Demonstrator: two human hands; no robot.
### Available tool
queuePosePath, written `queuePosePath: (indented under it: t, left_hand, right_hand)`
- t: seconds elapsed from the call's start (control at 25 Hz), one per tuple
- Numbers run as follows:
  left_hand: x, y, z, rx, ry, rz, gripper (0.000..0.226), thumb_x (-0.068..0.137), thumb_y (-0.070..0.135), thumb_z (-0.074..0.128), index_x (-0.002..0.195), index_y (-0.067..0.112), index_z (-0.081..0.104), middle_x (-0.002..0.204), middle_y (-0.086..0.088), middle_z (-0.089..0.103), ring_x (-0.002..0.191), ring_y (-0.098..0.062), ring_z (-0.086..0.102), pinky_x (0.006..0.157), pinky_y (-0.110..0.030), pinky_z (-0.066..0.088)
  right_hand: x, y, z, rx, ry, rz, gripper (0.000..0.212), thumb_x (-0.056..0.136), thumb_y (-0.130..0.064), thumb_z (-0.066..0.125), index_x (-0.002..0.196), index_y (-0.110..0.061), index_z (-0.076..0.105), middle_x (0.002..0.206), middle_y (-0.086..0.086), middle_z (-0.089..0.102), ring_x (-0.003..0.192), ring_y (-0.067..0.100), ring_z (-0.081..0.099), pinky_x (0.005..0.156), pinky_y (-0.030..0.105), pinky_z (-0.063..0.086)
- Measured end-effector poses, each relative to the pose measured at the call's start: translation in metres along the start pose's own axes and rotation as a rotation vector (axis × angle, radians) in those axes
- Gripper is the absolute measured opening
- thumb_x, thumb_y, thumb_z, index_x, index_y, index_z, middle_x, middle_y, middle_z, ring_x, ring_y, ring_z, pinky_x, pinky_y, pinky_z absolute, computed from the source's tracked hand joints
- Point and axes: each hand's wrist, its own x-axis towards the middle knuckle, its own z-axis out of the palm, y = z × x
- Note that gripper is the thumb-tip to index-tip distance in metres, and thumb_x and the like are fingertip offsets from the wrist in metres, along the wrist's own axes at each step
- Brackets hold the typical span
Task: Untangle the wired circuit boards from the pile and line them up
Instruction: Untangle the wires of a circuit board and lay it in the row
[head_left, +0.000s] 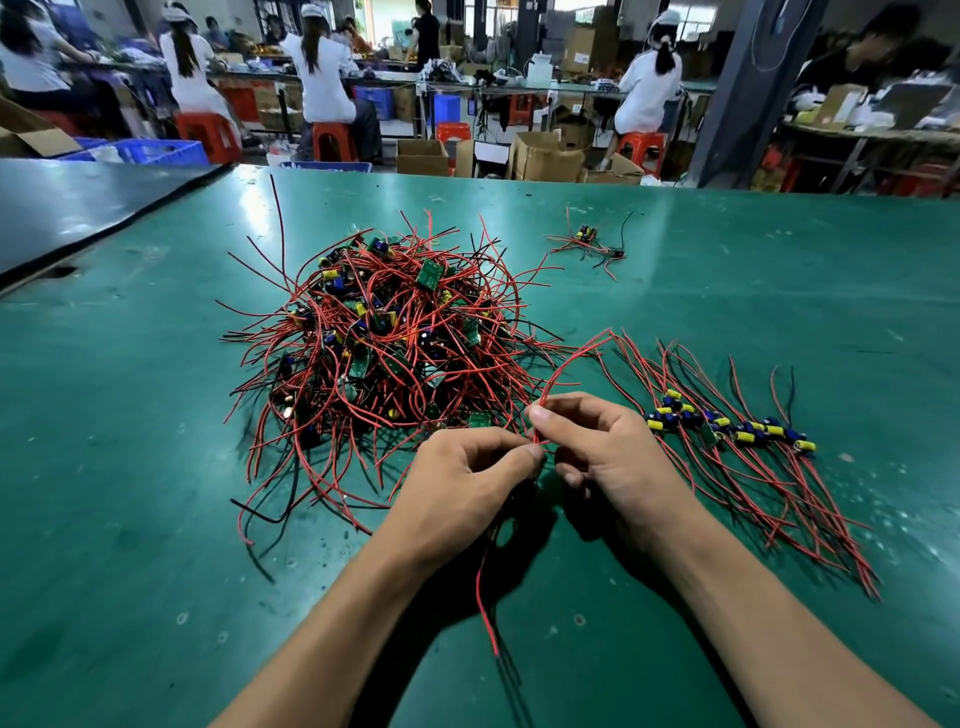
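A tangled pile of small green circuit boards with red and black wires lies on the green table, left of centre. To the right, a row of separated boards lies side by side, wires trailing toward me. My left hand and my right hand meet just below the pile, both pinching red wires of one board between thumb and fingers. The board itself is hidden under my hands. A red wire end hangs down below them.
A small separate clump of wired boards lies at the far right-centre of the table. A dark mat covers the far left corner. Beyond the table edge are cardboard boxes, red stools and seated workers at benches.
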Motion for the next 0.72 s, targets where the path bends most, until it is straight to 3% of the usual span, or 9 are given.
queuePosePath:
  t: [0.2, 0.4, 0.48, 0.6, 0.72]
  left_hand:
    - [0.002, -0.002, 0.004, -0.071, 0.014, -0.038, 0.012, 0.091, 0.010, 0.065, 0.085, 0.005, 0.075, 0.081, -0.018, 0.073, 0.068, -0.016, 0.062, 0.070, -0.035, 0.052]
    - [0.004, -0.004, 0.005, -0.099, 0.029, -0.057, 0.013, 0.089, 0.005, 0.063, 0.087, 0.005, 0.076, 0.082, -0.016, 0.074, 0.072, -0.017, 0.064, 0.073, -0.033, 0.052]
    - [0.004, -0.004, 0.006, -0.119, 0.044, -0.064, 0.012, 0.089, 0.004, 0.064, 0.082, 0.001, 0.073, 0.075, -0.013, 0.073, 0.067, -0.019, 0.062, 0.068, -0.033, 0.051]
    - [0.006, -0.004, 0.005, -0.174, 0.065, -0.077, 0.014, 0.088, 0.002, 0.064, 0.075, -0.003, 0.065, 0.063, -0.009, 0.065, 0.060, -0.020, 0.055, 0.062, -0.031, 0.045]
    - [0.005, -0.003, 0.005, -0.198, 0.031, -0.079, 0.014, 0.087, 0.001, 0.064, 0.073, 0.001, 0.066, 0.060, -0.004, 0.064, 0.056, -0.016, 0.054, 0.057, -0.025, 0.044]
  right_hand:
    - [-0.001, 0.002, -0.001, -0.093, -0.040, 0.026, 0.004, 0.084, -0.027, 0.080, 0.085, -0.026, 0.076, 0.068, 0.000, 0.062, 0.042, 0.008, 0.046, 0.038, 0.016, 0.033]
    - [-0.004, -0.001, -0.006, -0.134, -0.134, 0.080, 0.016, 0.082, -0.029, 0.080, 0.093, -0.019, 0.077, 0.080, 0.007, 0.065, 0.054, 0.013, 0.053, 0.049, 0.020, 0.036]
    - [-0.005, -0.001, -0.004, -0.153, -0.086, 0.041, 0.011, 0.082, -0.028, 0.080, 0.085, -0.018, 0.077, 0.071, 0.004, 0.065, 0.048, 0.011, 0.053, 0.043, 0.018, 0.036]
    - [-0.001, 0.004, 0.000, -0.155, 0.018, 0.011, 0.012, 0.084, -0.026, 0.079, 0.080, -0.016, 0.073, 0.049, -0.002, 0.046, 0.036, 0.008, 0.036, 0.037, 0.014, 0.025]
    - [0.007, 0.001, -0.002, -0.015, 0.143, 0.016, 0.014, 0.086, -0.018, 0.076, 0.086, -0.007, 0.067, 0.056, 0.004, 0.043, 0.034, 0.006, 0.030, 0.035, 0.013, 0.021]
